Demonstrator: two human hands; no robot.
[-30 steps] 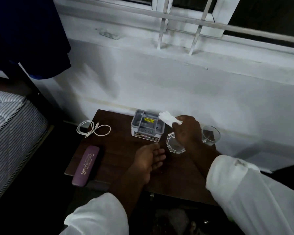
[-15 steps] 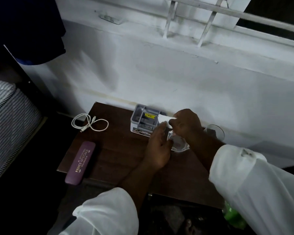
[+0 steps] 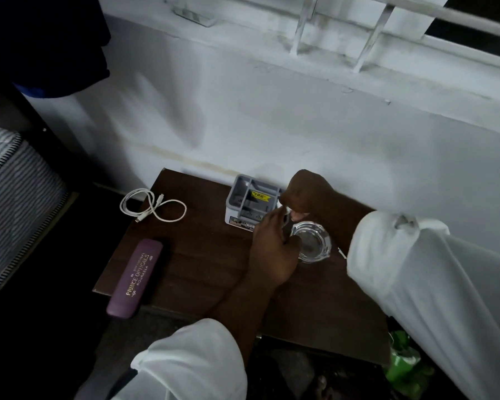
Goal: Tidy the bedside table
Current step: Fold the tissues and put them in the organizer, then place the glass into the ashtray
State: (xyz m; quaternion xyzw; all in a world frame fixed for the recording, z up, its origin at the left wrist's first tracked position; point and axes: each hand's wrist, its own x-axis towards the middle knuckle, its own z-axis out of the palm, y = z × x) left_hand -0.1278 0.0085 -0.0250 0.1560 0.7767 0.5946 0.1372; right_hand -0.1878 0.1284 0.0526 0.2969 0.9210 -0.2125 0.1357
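On the dark wooden bedside table [image 3: 202, 255], my right hand [image 3: 308, 193] is closed over a white paper [image 3: 284, 209], of which only a sliver shows. My left hand [image 3: 272, 252] meets it from below, fingertips pinching the same paper and thumb beside the rim of a glass ashtray [image 3: 312, 243]. Both hands hover just right of a grey organiser box [image 3: 250, 200] with a yellow label, at the table's back edge.
A coiled white cable [image 3: 153, 206] lies at the back left corner. A purple spectacle case [image 3: 134, 277] overhangs the front left edge. A striped mattress [image 3: 12, 197] is to the left, the white wall behind, and something green [image 3: 403, 368] on the floor at right.
My left hand rose from the table's middle to join my right hand at the paper. The paper, sticking out before, is now mostly hidden, and my right arm now covers the drinking glass.
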